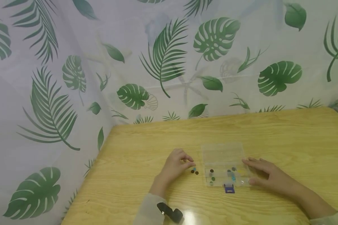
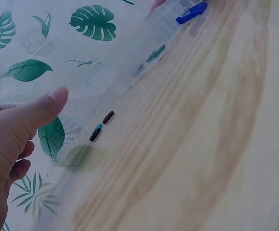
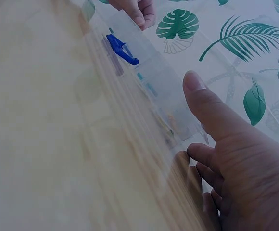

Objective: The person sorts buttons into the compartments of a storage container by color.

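A clear plastic compartment box (image 1: 223, 184) lies on the table with its transparent lid (image 1: 222, 153) folded back and its blue latch (image 1: 229, 188) toward the front. Small button-like discs, dark, green, blue and yellow, sit in its compartments. Left of the box lie two dark discs (image 1: 197, 172) and a blue disc (image 1: 194, 169). Just above them hovers my left hand (image 1: 176, 164), thumb and index tips close together, with nothing visible between them. My right hand (image 1: 266, 175) rests at the box's right side, fingers extended along the edge, thumb near the front corner.
The wood-grain table (image 1: 146, 140) runs back to a white curtain (image 1: 169, 62) printed with green leaves, which also hangs along the left side. A black strap (image 1: 170, 212) sits on the left sleeve.
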Demonstrator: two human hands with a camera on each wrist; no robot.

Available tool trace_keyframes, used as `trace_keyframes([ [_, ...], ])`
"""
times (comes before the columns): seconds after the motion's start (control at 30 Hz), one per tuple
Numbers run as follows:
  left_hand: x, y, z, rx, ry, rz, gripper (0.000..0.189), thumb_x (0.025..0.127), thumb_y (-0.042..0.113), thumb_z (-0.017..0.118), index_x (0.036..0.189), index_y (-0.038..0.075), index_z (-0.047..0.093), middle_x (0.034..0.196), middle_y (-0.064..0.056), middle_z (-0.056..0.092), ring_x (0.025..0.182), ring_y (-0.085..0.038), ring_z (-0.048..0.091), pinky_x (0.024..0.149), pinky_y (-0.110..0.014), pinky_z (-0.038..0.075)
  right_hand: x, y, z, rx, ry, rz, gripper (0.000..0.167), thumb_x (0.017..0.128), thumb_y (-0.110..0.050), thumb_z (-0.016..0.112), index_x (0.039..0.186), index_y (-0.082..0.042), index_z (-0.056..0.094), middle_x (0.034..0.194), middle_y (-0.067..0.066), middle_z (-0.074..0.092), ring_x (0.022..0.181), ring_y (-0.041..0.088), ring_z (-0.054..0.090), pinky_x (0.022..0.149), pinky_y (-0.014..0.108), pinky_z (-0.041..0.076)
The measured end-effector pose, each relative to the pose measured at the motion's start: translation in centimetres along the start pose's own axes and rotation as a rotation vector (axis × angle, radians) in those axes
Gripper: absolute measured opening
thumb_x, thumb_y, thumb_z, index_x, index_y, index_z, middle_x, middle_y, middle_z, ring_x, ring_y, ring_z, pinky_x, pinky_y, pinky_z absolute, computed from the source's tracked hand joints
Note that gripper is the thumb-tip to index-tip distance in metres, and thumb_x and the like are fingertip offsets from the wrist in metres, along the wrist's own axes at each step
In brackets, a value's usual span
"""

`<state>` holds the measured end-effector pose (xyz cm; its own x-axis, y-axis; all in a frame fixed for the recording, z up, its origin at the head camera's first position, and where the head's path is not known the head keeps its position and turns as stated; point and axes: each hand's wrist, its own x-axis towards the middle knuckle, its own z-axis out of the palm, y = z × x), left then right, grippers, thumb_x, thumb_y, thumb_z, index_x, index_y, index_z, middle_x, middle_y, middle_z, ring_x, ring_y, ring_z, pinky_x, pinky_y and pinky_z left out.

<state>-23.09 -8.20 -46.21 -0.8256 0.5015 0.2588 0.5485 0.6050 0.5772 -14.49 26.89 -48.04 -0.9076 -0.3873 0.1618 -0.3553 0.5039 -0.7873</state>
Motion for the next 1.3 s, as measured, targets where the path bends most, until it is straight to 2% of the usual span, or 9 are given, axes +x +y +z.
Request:
trace_keyframes([
  [0.13,-0.5,-0.5,-0.1,-0.018,-0.037,-0.008,0.014,0.081,0.034,0.073,0.085,0.021,0.071,0.080,0.012,0.053,0.080,-0.005,0.043,0.071,-0.020,0.041,-0.1,-0.1,0.1,-0.007,0.003,0.002,0.062,0.084,-0.019,0.071,0.141,-0.017,0.046,0.143,0.031,0.035,0.126,0.065,0.017,0.092,0.076,0.016],
  [0.3,-0.6,-0.9,-0.1,-0.068,-0.125,-0.032,0.014,0.078,0.037,0.076,0.083,0.024,0.071,0.078,0.013,0.053,0.077,-0.006,0.042,0.069,-0.021,0.039,-0.1,-0.3,0.1,-0.008,0.007,-0.001,0.061,0.084,-0.019,0.071,0.140,-0.018,0.046,0.143,0.032,0.034,0.126,0.065,0.017,0.091,0.076,0.016],
  [0.47,-0.5,-1.5,0.2,-0.022,-0.180,-0.013,0.014,0.077,0.039,0.077,0.081,0.026,0.071,0.077,0.016,0.054,0.074,-0.005,0.040,0.067,-0.019,0.038,-0.2,-0.3,0.1,-0.008,0.009,0.000,0.062,0.084,-0.019,0.071,0.140,-0.017,0.046,0.143,0.031,0.034,0.127,0.064,0.017,0.092,0.076,0.016],
  [0.67,-0.6,-1.5,0.2,0.012,-0.186,0.012,0.014,0.077,0.037,0.077,0.081,0.025,0.072,0.077,0.016,0.055,0.073,-0.003,0.041,0.067,-0.017,0.038,-0.2,-0.2,0.1,-0.018,0.000,0.027,0.062,0.084,-0.021,0.071,0.141,-0.019,0.045,0.145,0.028,0.034,0.127,0.064,0.017,0.091,0.076,0.017],
  [0.97,-0.6,-1.2,0.0,0.039,-0.171,0.022,0.014,0.077,0.036,0.078,0.081,0.024,0.071,0.075,0.016,0.054,0.074,-0.004,0.041,0.068,-0.017,0.037,-0.1,-0.2,0.1,0.000,0.005,0.001,0.062,0.084,-0.019,0.071,0.141,-0.017,0.045,0.144,0.030,0.034,0.128,0.062,0.018,0.095,0.075,0.015],
  [1.03,-0.7,-1.2,0.1,0.043,-0.164,0.018,0.015,0.077,0.037,0.077,0.082,0.024,0.071,0.074,0.016,0.053,0.073,-0.004,0.041,0.068,-0.017,0.037,-0.1,-0.2,0.1,-0.008,0.010,0.002,0.063,0.084,-0.019,0.071,0.141,-0.017,0.045,0.144,0.029,0.035,0.129,0.060,0.021,0.101,0.070,0.013],
  [1.2,-0.8,-1.3,0.2,0.038,-0.157,0.015,0.015,0.078,0.037,0.077,0.083,0.024,0.071,0.075,0.015,0.054,0.072,-0.002,0.041,0.066,-0.016,0.038,-0.1,-0.3,0.0,-0.023,0.011,0.018,0.063,0.084,-0.021,0.071,0.141,-0.017,0.046,0.143,0.029,0.036,0.127,0.062,0.020,0.099,0.070,0.015],
  [1.3,-0.9,-1.4,0.2,0.027,-0.163,0.015,0.013,0.080,0.036,0.076,0.082,0.024,0.071,0.076,0.015,0.054,0.073,-0.003,0.041,0.067,-0.017,0.038,-0.1,-0.4,-0.1,-0.022,0.003,0.030,0.063,0.084,-0.022,0.071,0.141,-0.018,0.046,0.143,0.030,0.036,0.126,0.065,0.018,0.092,0.075,0.018],
])
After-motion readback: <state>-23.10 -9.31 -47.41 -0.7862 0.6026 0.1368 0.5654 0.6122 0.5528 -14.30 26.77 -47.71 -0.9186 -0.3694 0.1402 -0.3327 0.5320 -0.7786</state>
